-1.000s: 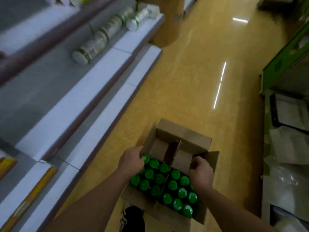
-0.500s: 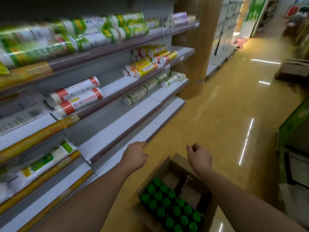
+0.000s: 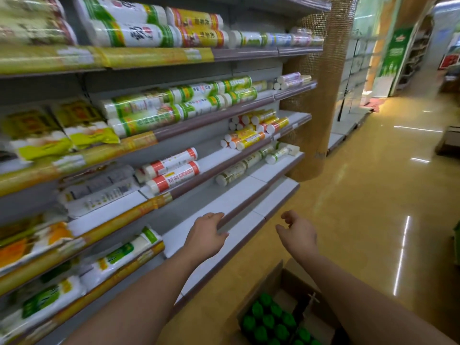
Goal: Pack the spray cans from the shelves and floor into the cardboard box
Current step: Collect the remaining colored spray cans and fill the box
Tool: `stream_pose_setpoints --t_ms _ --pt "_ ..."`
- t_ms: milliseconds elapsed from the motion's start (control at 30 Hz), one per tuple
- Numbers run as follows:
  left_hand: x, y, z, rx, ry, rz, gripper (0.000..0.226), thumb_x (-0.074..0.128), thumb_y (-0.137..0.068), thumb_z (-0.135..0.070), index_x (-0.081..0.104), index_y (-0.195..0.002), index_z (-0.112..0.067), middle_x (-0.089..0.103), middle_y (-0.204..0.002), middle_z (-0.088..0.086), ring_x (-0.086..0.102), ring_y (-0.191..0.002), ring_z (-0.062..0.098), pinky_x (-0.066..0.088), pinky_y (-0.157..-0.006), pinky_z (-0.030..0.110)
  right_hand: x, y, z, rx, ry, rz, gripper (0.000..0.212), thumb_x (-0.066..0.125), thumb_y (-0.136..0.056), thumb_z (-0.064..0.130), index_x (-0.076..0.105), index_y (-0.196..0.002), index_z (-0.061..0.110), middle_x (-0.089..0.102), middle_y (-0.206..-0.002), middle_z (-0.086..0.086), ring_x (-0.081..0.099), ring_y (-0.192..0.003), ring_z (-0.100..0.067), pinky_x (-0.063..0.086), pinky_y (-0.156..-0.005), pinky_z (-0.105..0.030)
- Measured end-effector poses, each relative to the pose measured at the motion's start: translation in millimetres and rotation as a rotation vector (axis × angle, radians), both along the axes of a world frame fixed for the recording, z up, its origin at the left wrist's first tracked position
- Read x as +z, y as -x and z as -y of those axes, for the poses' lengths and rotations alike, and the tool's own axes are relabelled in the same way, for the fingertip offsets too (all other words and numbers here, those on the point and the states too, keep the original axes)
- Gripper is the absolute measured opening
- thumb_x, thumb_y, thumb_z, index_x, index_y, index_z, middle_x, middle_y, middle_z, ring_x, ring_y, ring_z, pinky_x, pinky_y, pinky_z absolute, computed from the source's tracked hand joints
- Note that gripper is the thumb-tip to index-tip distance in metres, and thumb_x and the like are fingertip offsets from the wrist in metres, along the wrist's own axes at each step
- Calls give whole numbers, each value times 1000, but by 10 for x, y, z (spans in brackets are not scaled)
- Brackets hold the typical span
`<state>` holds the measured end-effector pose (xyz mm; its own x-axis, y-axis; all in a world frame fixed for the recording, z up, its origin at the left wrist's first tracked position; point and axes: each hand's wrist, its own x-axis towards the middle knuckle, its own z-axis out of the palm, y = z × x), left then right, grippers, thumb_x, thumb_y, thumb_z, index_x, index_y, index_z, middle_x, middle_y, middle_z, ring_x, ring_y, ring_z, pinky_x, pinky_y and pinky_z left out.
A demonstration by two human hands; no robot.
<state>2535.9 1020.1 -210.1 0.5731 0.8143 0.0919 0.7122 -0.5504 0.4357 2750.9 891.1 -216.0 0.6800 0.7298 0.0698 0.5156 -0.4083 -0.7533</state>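
Head view
Box: brown cardboard box (image 3: 263, 290), flaps open, on the floor at the bottom edge of the picture, partly cut off.
Cans: green-capped spray cans (image 3: 268, 319) upright in rows in the box's left part; the cells past its divider are bare.
Left hand: left hand (image 3: 206, 236) above and left of the box, fingers straight and close together, thumb out, tips at the brown front edge of the bare white lower shelf (image 3: 239, 195); contact cannot be told.
Right hand: right hand (image 3: 297, 232) straight above the box, fingers loosely curled, holding nothing.
Edges: the shelf fronts run diagonally up and away from the box's left side.
Open room: wide glossy yellow floor (image 3: 373, 195) to the right of the box and beyond it.
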Motion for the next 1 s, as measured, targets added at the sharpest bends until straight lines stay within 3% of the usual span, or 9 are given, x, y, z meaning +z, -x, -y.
stream_pose_setpoints --t_ms 67,167,333,600,733,1000 --pt "22 171 -1 3 -9 4 62 62 -95 -38 42 -151 -22 45 -153 4 40 -140 23 34 -113 33 35 170 -39 5 -17 6 38 66 -95 26 60 -132 20 66 -124 -1 60 -97 -17 41 -73 -25" --pt "44 407 -12 19 -21 3 64 62 -94 -39 41 -151 -22 45 -153 3 40 -140 23 34 -113 33 80 389 -74 34 -28 16 37 68 -94 25 60 -131 21 63 -107 3 55 -85 -12 43 -72 -27" --pt "92 681 -51 49 -39 30 65 62 -93 -39 40 -152 -22 45 -154 3 40 -140 23 35 -114 36 149 634 -95 58 1 56 40 67 -95 27 59 -134 22 65 -125 -2 54 -88 -12 43 -74 -26" --pt "164 1005 -71 83 -67 51 64 62 -94 -39 40 -152 -21 44 -154 3 39 -141 24 34 -115 37 207 1008 -209 105 -34 103 40 68 -94 29 60 -133 20 65 -125 -1 61 -103 -16 48 -77 -26" --pt "122 1343 -95 121 -58 50 64 63 -93 -37 41 -151 -20 45 -153 4 39 -140 25 35 -115 38 163 1342 -369 161 -33 92 45 71 -93 26 59 -136 17 64 -130 -2 63 -113 -20 56 -91 -33" --pt "-16 2321 -236 277 -40 12 62 65 -91 -43 46 -148 -23 51 -148 5 47 -133 27 41 -110 39 -26 2192 -818 305 19 108 44 73 -91 34 60 -131 23 66 -124 1 65 -102 -18 59 -86 -34"
